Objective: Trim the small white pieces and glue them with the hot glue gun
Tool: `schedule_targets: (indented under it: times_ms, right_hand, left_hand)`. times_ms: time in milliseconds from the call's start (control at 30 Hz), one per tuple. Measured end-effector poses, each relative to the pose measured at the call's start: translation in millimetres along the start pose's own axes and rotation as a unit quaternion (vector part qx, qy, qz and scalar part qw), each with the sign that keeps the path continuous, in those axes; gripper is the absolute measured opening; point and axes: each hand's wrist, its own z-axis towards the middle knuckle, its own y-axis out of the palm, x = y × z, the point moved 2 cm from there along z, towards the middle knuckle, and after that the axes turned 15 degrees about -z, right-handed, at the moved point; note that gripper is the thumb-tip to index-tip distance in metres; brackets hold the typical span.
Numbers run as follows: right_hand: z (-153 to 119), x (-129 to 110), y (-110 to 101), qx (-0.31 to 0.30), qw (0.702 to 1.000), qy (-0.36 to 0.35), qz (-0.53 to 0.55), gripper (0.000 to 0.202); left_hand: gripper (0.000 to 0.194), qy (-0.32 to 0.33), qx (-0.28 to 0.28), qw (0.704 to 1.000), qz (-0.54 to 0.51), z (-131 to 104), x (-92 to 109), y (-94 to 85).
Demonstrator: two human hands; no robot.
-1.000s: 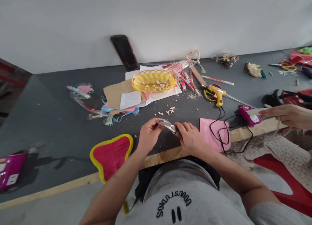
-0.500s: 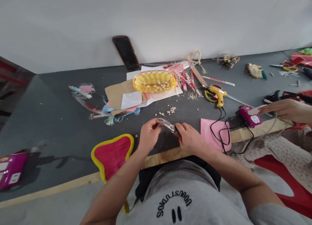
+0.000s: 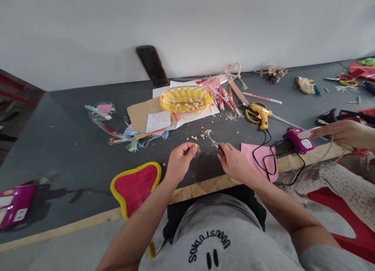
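Note:
Near the front edge of the table, my left hand [image 3: 181,160] pinches a tiny pale piece [image 3: 196,146] between thumb and fingertips. My right hand [image 3: 234,160] grips a pair of scissors [image 3: 213,142], its metal blades pointing up and left, apart from the left hand. Just beyond the blade tips lies a small heap of pale bits [image 3: 206,133]. Farther back, a yellow woven basket [image 3: 187,106] holds more pale pieces. Beside my left forearm rests a pink fan-like piece with a yellow rim [image 3: 134,185].
A yellow glue gun [image 3: 260,113] with a black cord lies to the right, near a pink sheet [image 3: 259,155]. Another person's hand [image 3: 342,131] touches a purple power strip [image 3: 304,142]. A phone [image 3: 152,65] leans against the wall. Papers [image 3: 143,112] and tassels [image 3: 133,144] lie left of the basket.
The scissors have moved away from my left fingers and swung to point more toward the heap. My right hand has shifted slightly right; my left hand keeps its pinch.

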Motion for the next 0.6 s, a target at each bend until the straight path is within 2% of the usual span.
schedule_targets:
  times_ms: [133, 200, 367, 500, 600]
  right_hand:
    - [-4, -2, 2, 0.046, 0.998, -0.046, 0.017, 0.047]
    - [-6, -2, 1, 0.065, 0.997, -0.048, 0.003, 0.047]
    - [-7, -3, -5, 0.065, 0.997, -0.024, -0.027, 0.044]
    - [-7, -5, -13, 0.081, 0.997, 0.011, -0.016, 0.041]
    - [-7, -7, -19, 0.093, 0.994, 0.04, 0.04, 0.037]
  left_hand:
    - [0.035, 0.001, -0.002, 1.0, -0.014, 0, 0, 1.3]
    - [0.035, 0.005, 0.004, 1.0, -0.019, 0, 1, 0.7]
    - [0.036, 0.003, 0.009, 1.0, -0.017, 0, 2, -0.6]
    - [0.038, -0.01, -0.018, 0.999, -0.026, 0, -5, 1.7]
    - [0.039, -0.015, -0.055, 0.998, -0.027, -1, -11, 4.6]
